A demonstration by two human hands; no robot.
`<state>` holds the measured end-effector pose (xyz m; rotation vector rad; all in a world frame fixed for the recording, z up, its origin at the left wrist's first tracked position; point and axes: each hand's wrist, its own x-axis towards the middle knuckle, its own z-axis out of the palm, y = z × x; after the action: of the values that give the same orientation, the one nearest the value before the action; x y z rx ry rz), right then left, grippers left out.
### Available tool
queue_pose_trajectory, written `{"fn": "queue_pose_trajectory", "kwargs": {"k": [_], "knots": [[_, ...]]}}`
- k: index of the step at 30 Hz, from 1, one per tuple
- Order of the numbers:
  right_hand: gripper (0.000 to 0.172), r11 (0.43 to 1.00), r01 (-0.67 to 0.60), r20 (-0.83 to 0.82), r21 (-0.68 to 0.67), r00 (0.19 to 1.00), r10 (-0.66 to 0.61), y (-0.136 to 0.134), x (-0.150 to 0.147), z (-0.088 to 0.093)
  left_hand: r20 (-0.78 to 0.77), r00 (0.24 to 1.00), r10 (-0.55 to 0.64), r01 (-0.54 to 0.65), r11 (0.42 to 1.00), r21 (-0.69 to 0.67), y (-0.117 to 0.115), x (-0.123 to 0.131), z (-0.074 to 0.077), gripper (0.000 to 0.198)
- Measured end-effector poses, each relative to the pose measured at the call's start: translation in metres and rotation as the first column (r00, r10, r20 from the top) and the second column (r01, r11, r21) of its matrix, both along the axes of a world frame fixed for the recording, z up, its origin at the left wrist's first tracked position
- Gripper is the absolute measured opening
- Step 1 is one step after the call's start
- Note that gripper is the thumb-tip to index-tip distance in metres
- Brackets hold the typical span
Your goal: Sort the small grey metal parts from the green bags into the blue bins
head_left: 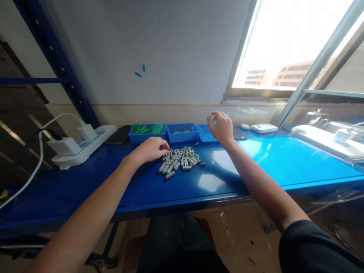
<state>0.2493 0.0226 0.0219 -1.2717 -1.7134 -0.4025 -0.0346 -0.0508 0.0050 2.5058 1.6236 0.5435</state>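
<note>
A pile of several small grey cylinders (pixel 181 159) lies on the blue table (pixel 270 159). My left hand (pixel 150 148) rests at the pile's left edge with its fingers curled and pinched on the nearest pieces. My right hand (pixel 220 127) is raised above the right blue tray (pixel 205 134), pinching a small grey part (pixel 209 115) between thumb and fingertips. Behind the pile stand a middle blue tray (pixel 182 132) with a few grey parts and a left blue tray (pixel 146 132) full of green pieces.
A white power strip (pixel 82 146) with chargers and cables sits at the left. A dark phone (pixel 118 135) lies beside the left tray. A white power bank (pixel 264 128) and a small white case (pixel 245 126) lie near the window. A blue rack post (pixel 57 60) rises at the left.
</note>
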Motion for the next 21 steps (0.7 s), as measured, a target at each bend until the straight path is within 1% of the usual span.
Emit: {"fn": "queue_pose_trajectory", "kwargs": {"k": [1, 2, 3, 4, 6, 8, 10, 12, 14, 16, 18, 21], "knots": [[0.030, 0.997, 0.056, 0.033, -0.057, 0.998, -0.054, 0.005, 0.007, -0.004, -0.011, 1.000, -0.001, 0.001, 1.000, -0.006, 0.000, 0.000, -0.002, 0.021], [0.032, 0.990, 0.087, 0.065, -0.106, 0.995, -0.081, 0.009, 0.010, -0.009, -0.017, 1.000, 0.001, -0.001, 1.000, -0.006, 0.001, 0.001, -0.003, 0.020], [0.034, 0.985, 0.089, 0.089, -0.146, 0.993, -0.076, 0.009, 0.010, -0.013, -0.018, 1.000, 0.005, -0.005, 1.000, 0.002, 0.000, 0.003, -0.004, 0.020], [0.034, 0.983, 0.060, 0.101, -0.172, 0.994, -0.043, 0.007, 0.006, -0.017, -0.010, 1.000, 0.011, -0.011, 1.000, 0.018, 0.000, 0.005, -0.004, 0.021], [0.032, 0.979, -0.072, 0.100, -0.190, 0.991, 0.093, -0.005, -0.012, -0.022, 0.050, 0.998, 0.031, -0.033, 0.998, 0.047, -0.002, 0.009, 0.000, 0.023], [0.031, 0.950, -0.258, 0.108, -0.175, 0.954, 0.279, -0.024, -0.035, -0.022, 0.191, 0.980, 0.052, -0.066, 0.996, 0.065, -0.006, 0.013, 0.006, 0.027], [0.033, 0.897, -0.418, 0.174, -0.144, 0.882, 0.439, -0.043, -0.057, -0.020, 0.374, 0.926, 0.052, -0.081, 0.995, 0.062, -0.009, 0.016, 0.012, 0.030], [0.032, 0.858, -0.500, 0.232, -0.120, 0.826, 0.514, -0.056, -0.071, -0.017, 0.521, 0.853, 0.031, -0.064, 0.997, 0.045, -0.012, 0.018, 0.016, 0.033], [0.027, 0.847, -0.522, 0.247, -0.099, 0.812, 0.529, -0.062, -0.076, -0.017, 0.605, 0.796, 0.017, -0.040, 0.999, 0.025, -0.014, 0.021, 0.018, 0.035], [0.023, 0.851, -0.516, 0.238, -0.093, 0.819, 0.523, -0.063, -0.076, -0.018, 0.645, 0.764, 0.018, -0.027, 1.000, 0.004, -0.016, 0.025, 0.018, 0.037], [0.021, 0.856, -0.509, 0.233, -0.093, 0.824, 0.516, -0.062, -0.073, -0.019, 0.659, 0.752, 0.012, -0.011, 1.000, -0.005, -0.017, 0.029, 0.017, 0.038], [0.019, 0.859, -0.506, 0.251, -0.079, 0.824, 0.508, -0.063, -0.072, -0.021, 0.641, 0.767, -0.016, 0.023, 1.000, -0.002, -0.015, 0.031, 0.014, 0.039]]}}
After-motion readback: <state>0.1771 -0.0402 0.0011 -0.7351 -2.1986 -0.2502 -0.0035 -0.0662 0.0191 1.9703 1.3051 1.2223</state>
